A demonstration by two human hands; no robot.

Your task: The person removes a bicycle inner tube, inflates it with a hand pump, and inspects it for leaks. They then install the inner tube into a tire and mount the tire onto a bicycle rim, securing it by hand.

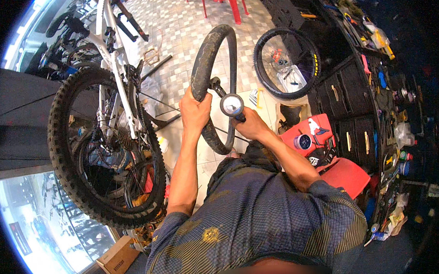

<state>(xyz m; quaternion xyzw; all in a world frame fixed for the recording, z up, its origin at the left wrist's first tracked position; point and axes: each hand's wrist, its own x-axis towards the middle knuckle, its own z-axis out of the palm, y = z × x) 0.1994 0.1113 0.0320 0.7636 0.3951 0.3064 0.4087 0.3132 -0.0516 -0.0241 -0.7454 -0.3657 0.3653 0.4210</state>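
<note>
A dark, rounded inner tube [200, 72], puffed up and dusty, stands in a long loop before me. My left hand [196, 112] is closed around its near left side. My right hand [249, 126] grips a tyre inflator [232, 105] with a round white-faced gauge, held across the loop's opening. The inflator's black end points up and left, close to the tube just above my left hand. Whether it sits on a valve I cannot tell. The inflator's handle is mostly hidden in my fingers.
A white bicycle [125, 97] with a knobby rear wheel [61, 164] stands close on my left. On the tiled floor ahead right lies a black tyre [261, 77]. A red stool [288, 133] holding a can [303, 142] stands right, beside black drawers [342, 128].
</note>
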